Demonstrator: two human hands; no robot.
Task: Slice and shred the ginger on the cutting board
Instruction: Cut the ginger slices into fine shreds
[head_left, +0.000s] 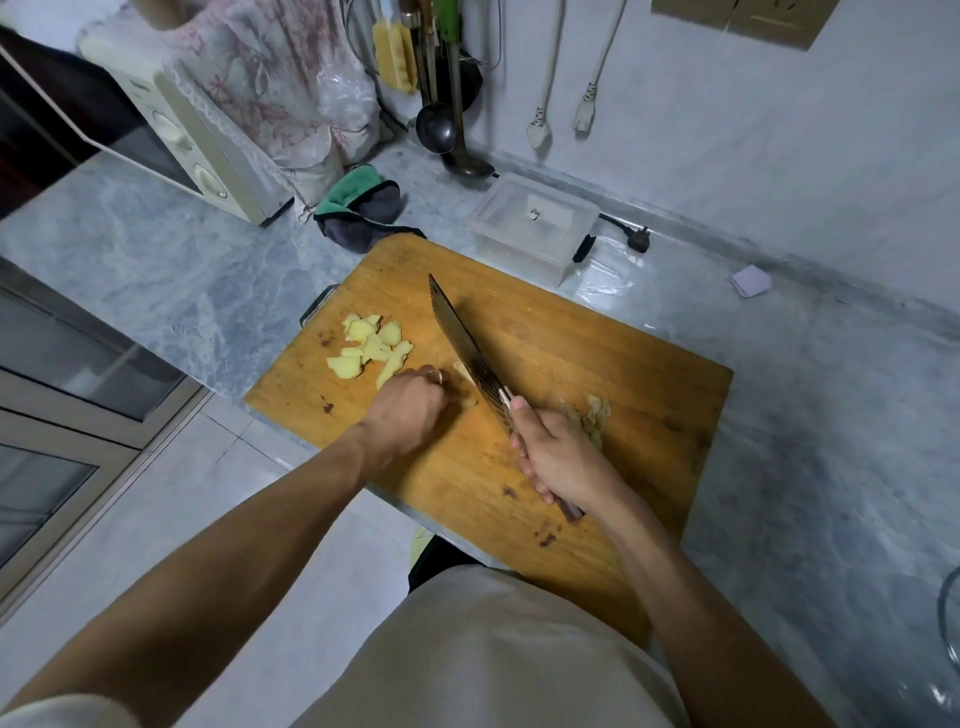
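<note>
My R hand (558, 460) is gripping the knife (467, 353) handle; L hand (410, 410), fingers curled, is holding ginger (464, 370) by the blade. Slices (371, 348) lying at 10 o'clock on board (597, 353).

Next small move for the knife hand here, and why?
Probably press the knife down through the ginger piece under the left hand. The right hand grips the handle, the blade sits beside the left fingers, and the ginger slices are piled further left.
</note>
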